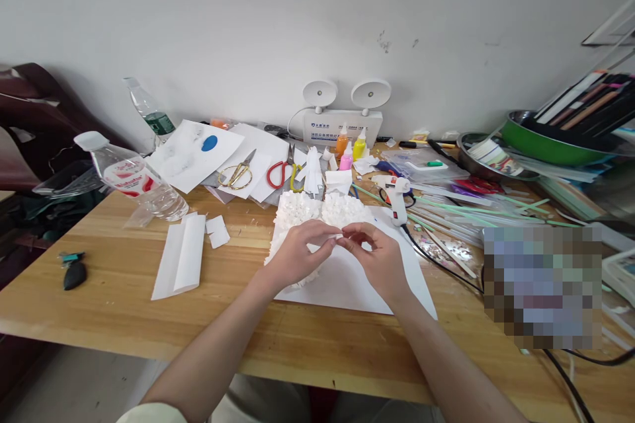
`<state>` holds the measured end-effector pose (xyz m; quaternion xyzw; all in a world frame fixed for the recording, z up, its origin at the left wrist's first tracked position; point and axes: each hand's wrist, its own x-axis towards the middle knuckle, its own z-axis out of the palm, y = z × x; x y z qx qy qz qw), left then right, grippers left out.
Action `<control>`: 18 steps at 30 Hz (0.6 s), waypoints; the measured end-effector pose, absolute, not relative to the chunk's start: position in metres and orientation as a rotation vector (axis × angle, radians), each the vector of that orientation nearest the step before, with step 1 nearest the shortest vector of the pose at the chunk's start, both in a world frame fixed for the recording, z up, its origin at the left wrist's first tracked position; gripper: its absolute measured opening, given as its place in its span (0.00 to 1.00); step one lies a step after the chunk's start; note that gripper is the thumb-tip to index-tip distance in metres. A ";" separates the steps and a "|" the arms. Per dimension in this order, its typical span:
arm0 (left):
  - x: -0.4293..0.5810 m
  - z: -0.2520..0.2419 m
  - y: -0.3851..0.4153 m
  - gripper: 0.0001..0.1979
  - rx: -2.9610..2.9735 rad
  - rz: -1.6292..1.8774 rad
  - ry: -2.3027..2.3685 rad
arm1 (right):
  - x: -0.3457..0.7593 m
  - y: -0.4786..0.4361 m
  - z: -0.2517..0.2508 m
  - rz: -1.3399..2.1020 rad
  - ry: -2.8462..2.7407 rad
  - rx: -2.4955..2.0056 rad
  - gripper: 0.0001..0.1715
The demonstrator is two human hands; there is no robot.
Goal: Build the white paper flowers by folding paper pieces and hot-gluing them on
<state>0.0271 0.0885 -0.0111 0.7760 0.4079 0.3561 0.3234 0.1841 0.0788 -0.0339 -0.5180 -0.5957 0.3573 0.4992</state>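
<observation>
My left hand [307,248] and my right hand [374,254] meet fingertip to fingertip over a white sheet of paper [357,287]. Pinched between them is a small white piece of paper [338,236], mostly covered by the fingers. Beneath and behind the hands lies a mass of ruffled white paper pieces [297,206] on the sheet, partly hidden by my left hand. A white hot glue gun [397,201] stands just beyond my right hand, its black cord running right.
Red-handled scissors [276,175], gold scissors [237,175] and small paint bottles [346,157] sit at the back. On the left are a water bottle [133,178] and a folded paper [181,258]. Plastic strips [461,211] and a green bowl [550,139] crowd the right.
</observation>
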 end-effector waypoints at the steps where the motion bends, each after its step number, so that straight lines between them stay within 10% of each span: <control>1: 0.027 -0.012 0.089 0.10 2.053 0.943 1.080 | 0.184 0.079 -0.034 0.871 -1.440 -1.253 0.12; 18: 0.027 -0.020 0.091 0.12 2.134 1.003 1.185 | 0.186 0.079 -0.036 0.882 -1.469 -1.264 0.12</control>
